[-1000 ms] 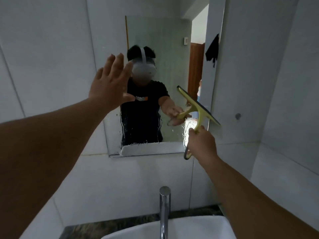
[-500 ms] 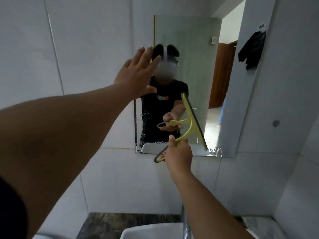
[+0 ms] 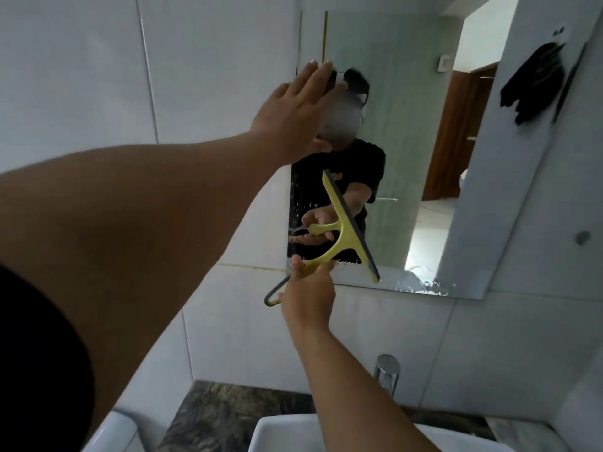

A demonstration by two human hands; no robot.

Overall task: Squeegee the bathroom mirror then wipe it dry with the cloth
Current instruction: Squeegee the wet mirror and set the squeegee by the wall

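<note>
Right hand (image 3: 308,296) holds the yellow squeegee (image 3: 346,230) against the mirror (image 3: 424,125); left hand (image 3: 293,115) spread flat.

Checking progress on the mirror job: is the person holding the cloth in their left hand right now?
No. The left hand is open and flat at the mirror edge, holding nothing, while the right hand grips the yellow squeegee.

White basin (image 3: 280,432) on, seemingly, marbled countertop (image 3: 222,415)

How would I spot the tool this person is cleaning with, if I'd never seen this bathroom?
Find the mirror on the white tiled wall above the sink. Near its lower left corner, the right hand grips the squeegee by its handle. It is the only yellow thing here: T-shaped, with a long dark blade.
</note>
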